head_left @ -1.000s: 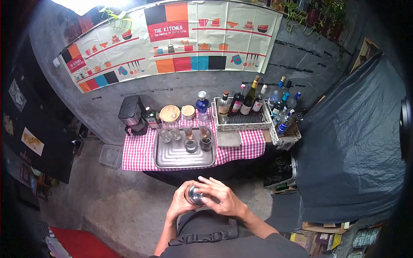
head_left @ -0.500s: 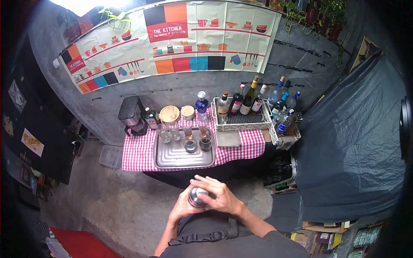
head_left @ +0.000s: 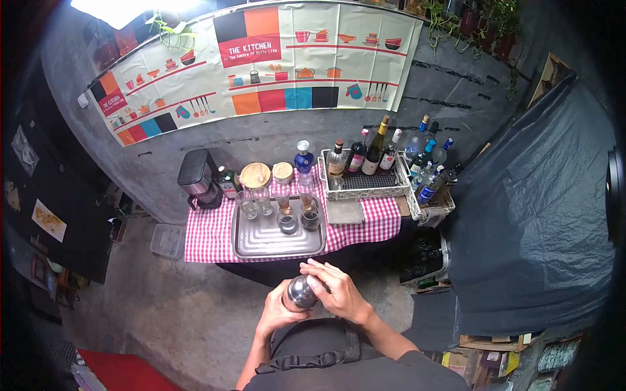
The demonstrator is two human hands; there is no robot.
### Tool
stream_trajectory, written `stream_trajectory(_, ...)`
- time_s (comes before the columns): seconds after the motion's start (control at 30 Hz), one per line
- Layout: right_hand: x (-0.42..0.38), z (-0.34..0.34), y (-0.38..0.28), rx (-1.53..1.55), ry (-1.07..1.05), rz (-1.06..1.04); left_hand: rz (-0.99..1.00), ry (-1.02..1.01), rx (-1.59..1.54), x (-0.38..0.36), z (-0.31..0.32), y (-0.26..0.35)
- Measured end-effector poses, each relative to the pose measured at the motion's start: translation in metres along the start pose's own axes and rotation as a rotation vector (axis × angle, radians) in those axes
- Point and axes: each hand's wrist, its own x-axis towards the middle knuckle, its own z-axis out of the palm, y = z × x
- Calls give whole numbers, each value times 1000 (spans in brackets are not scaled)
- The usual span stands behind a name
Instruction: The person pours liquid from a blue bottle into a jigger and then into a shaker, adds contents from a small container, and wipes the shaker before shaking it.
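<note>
A shiny metal cocktail shaker [head_left: 301, 292] is held in front of my body, between both hands, its domed top facing up toward me. My left hand [head_left: 277, 311] wraps round its lower left side. On the right, my right hand [head_left: 341, 296] curves over the upper part, thumb against the metal and fingers along the far side. Beyond them, a metal tray [head_left: 277, 246] on the table bears two stemless-looking glasses with dark contents, one a glass [head_left: 287, 221] nearer its middle, and several taller clear glasses [head_left: 264, 203].
A checkered tablecloth [head_left: 208, 238] covers the table. On it stand a coffee maker [head_left: 199, 179], a blue-topped bottle [head_left: 304, 159], a wooden-lidded jar [head_left: 255, 174], a folded cloth [head_left: 345, 212] and a white basket [head_left: 365, 193] of bottles. A plastic bin [head_left: 167, 241] sits on the floor.
My right hand has shifted right off the shaker's top to its side, uncovering more of the dome. The shaker has tilted slightly, and my left hand still grips it.
</note>
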Motion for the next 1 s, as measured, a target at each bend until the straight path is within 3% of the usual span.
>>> stream_trajectory(0.1,-5,-3,-9,18,-110,-63,89,80,55,3,-4,-5)
stream_trajectory(0.17,-1,-1,-18,25,-127,-125,65,34,-100,3,-3,-7)
stream_trajectory(0.2,1,0,-17,26,-128,-124,50,-9,-25,1,-3,-4)
stream_trajectory(0.33,5,2,3,31,-28,19,61,-38,-55,3,1,-6)
stream_trajectory(0.4,-1,1,8,53,-24,64,87,77,78,4,-3,2)
stream_trajectory(0.5,-5,-2,-6,25,-132,-68,141,125,92,4,-7,-5)
stream_trajectory(0.53,-3,0,-12,42,-128,-103,77,73,-84,3,-3,1)
stream_trajectory(0.57,0,2,-15,59,-122,-137,98,25,-40,2,-3,2)
stream_trajectory(0.67,6,4,-10,9,-25,-46,-10,-12,-57,0,3,2)
stream_trajectory(0.83,-3,-1,-3,16,-40,23,106,106,90,4,-13,-9)
stream_trajectory(0.9,-4,-1,-9,6,-127,-95,82,123,-5,5,-8,-9)
stream_trajectory(1.0,5,2,-8,7,-73,-82,-9,22,-168,3,1,-1)
